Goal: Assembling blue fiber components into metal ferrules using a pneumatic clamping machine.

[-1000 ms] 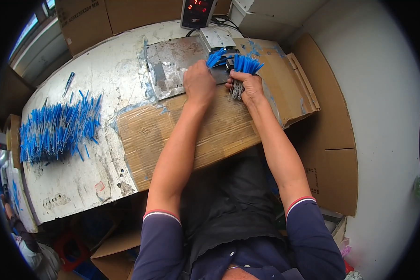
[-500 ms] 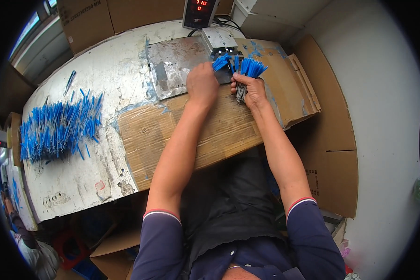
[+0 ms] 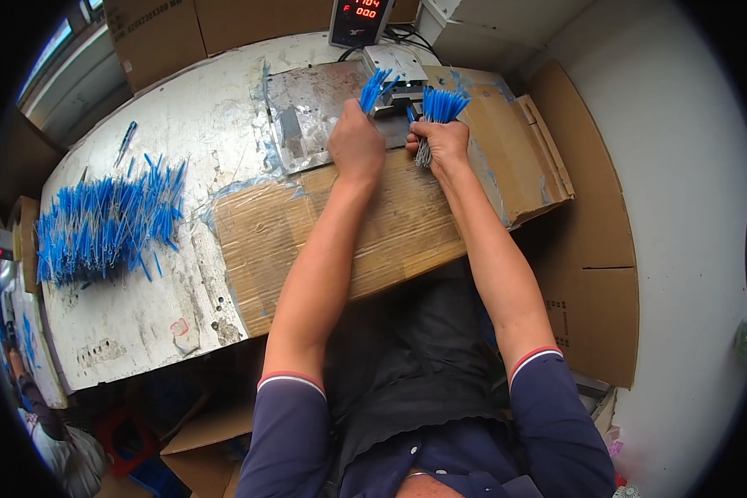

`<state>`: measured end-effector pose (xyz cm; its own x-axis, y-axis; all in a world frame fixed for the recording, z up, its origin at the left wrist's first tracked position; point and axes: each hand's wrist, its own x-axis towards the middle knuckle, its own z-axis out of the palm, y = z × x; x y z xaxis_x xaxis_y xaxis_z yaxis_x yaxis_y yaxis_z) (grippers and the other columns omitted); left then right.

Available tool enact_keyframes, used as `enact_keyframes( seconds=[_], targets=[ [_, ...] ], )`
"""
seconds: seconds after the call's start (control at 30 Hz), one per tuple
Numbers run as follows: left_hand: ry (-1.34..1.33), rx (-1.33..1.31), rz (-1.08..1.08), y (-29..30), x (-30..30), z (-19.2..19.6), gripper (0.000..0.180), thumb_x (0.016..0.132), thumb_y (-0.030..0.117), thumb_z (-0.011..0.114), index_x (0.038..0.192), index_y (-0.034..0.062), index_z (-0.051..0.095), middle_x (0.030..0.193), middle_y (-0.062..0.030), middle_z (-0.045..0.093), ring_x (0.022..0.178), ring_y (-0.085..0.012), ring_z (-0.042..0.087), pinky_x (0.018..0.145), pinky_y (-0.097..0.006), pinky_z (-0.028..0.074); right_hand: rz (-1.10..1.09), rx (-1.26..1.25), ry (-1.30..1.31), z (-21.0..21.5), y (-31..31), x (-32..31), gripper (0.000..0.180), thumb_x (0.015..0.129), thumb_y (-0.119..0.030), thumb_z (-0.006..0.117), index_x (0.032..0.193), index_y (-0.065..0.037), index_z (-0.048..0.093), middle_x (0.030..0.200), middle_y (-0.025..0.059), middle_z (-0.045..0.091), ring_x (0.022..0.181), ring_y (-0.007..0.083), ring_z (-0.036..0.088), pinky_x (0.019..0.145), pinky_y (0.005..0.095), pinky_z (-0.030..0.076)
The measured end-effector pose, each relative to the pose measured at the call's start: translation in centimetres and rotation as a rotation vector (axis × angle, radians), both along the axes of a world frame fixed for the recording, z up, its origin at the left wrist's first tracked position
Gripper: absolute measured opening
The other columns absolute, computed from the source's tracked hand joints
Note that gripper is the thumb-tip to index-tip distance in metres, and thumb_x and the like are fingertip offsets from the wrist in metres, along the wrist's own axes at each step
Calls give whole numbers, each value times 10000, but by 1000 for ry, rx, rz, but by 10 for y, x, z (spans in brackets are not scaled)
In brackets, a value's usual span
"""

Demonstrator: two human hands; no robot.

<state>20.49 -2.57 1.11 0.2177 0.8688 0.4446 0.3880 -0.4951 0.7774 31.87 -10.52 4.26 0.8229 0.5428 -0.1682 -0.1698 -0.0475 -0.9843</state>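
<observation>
My left hand [image 3: 357, 143] is closed around a small bunch of thin wire pieces with blue sleeves [image 3: 375, 88], blue ends pointing up and away. My right hand [image 3: 444, 144] grips a thicker bunch of the same wire pieces [image 3: 445, 104], their bare grey ends sticking out below the fingers. Just beyond both hands stands a small grey metal machine [image 3: 395, 68] with a dark front. A blue piece [image 3: 412, 114] shows upright by its front, near my right fingertips; whether it is held there I cannot tell.
A large heap of blue-sleeved wire pieces [image 3: 112, 217] lies on the worn white table [image 3: 158, 324] at left, with a pen [image 3: 126, 141] behind it. A metal plate [image 3: 307, 104] and taped cardboard [image 3: 307, 241] cover the work area. A box with red digits [image 3: 358, 21] stands behind.
My left hand's bunch has swung more upright and moved slightly left, away from the machine's front. My right hand has shifted a little forward with its bunch. The red digits differ.
</observation>
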Motion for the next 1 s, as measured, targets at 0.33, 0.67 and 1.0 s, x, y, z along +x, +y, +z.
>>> enact_keyframes(
  seconds=[0.33, 0.67, 1.0],
  targets=[
    [-54, 234, 71, 2, 3, -4, 122, 872, 44, 598, 994, 48, 592, 833, -162, 663, 802, -379, 641, 741, -485, 478, -5, 26, 41, 2, 1, -1, 95, 790, 53, 729, 815, 112, 659, 728, 168, 680, 583, 238, 691, 467, 326, 583],
    [34, 158, -60, 3, 2, -8, 132, 896, 76, 610, 1023, 41, 604, 856, -181, 684, 819, -385, 665, 737, -497, 490, 5, 155, 143, 0, -19, 0, 110, 788, 34, 742, 866, 67, 673, 761, 140, 687, 621, 241, 697, 536, 362, 632],
    [39, 173, -91, 3, 4, -7, 146, 890, 89, 645, 1024, 40, 613, 864, -197, 702, 814, -413, 680, 730, -514, 508, 85, 24, 115, 3, -29, -5, 77, 773, 56, 725, 787, 93, 659, 704, 153, 665, 538, 229, 670, 454, 353, 597]
  ],
)
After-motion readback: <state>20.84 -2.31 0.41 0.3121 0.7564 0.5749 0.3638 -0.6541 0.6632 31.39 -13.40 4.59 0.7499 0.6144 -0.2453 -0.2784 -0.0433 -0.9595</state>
